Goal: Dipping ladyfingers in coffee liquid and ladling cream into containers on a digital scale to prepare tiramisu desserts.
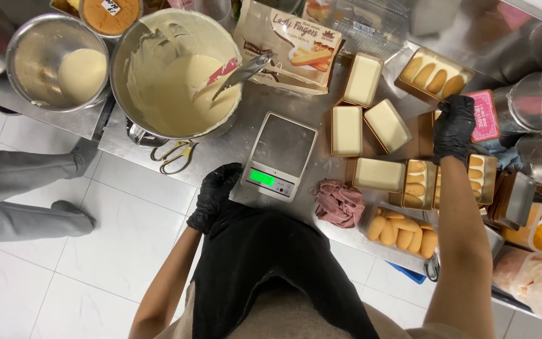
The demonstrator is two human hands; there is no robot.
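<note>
Right hand [453, 127]: black-gloved, reaching out over the far side of the desk [296, 103]; grip loosely curled, palm down, resting on a gold dessert tray [426, 133] mostly hidden under it. Whether the fingers actually pinch the tray I cannot tell.
Left hand [213, 196]: black-gloved, fingers curled slack at the near desk edge, just beside the kitchen scale [277, 157]; holds nothing.
Tray under the grip: small rectangular foil-card box, thin walls; judged light, and likely to flex if squeezed mid-wall. Best taken by the two short ends or from beneath.
Neighbours of the grip: pink card box [485, 115] touching it on the outer side; tray of ladyfingers [434, 75] beyond it; cream-filled trays [386, 125] toward the person's left; biscuit-lined trays [419, 183] nearer the body.
Contents: cream surface looks soft, would smear on contact; ladyfingers judged dry, brittle, crumbly.
Gloves: smooth; any cream on them would make gold card slippery.
Farther left: mixing bowl of cream [180, 75] with spatula.
</note>
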